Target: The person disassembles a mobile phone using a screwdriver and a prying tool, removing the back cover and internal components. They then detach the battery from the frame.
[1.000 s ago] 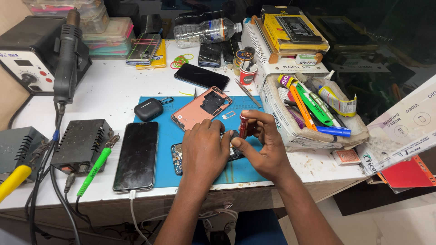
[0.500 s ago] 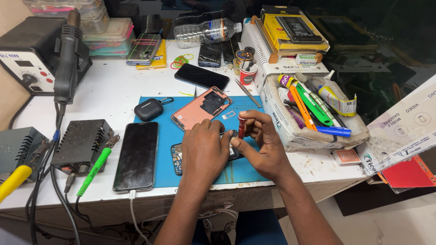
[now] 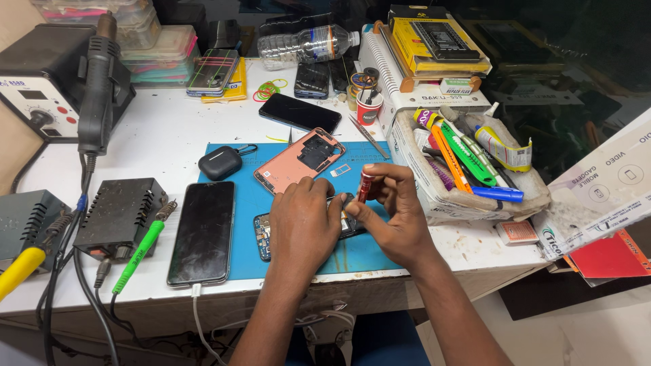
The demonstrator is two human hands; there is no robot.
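Note:
An opened phone (image 3: 263, 234) with its circuit board showing lies on a blue work mat (image 3: 366, 254), mostly hidden under my hands. My left hand (image 3: 302, 227) presses down on it and holds it still. My right hand (image 3: 393, 213) grips a small red-handled screwdriver (image 3: 365, 184), held upright with its tip down at the phone. A pink phone back cover (image 3: 298, 159) lies on the mat just beyond my hands, with a small silver tray part (image 3: 340, 169) beside it.
A black phone (image 3: 203, 232) on a cable lies left of the mat, a dark earbud case (image 3: 220, 163) behind it. Another black phone (image 3: 298, 112), tweezers (image 3: 366, 135), a red cup (image 3: 369, 108), a hot-air station (image 3: 51, 74) and a box of tools (image 3: 475, 163) surround the mat.
My hands stay on the opened phone. The screwdriver in my right hand has shifted only slightly.

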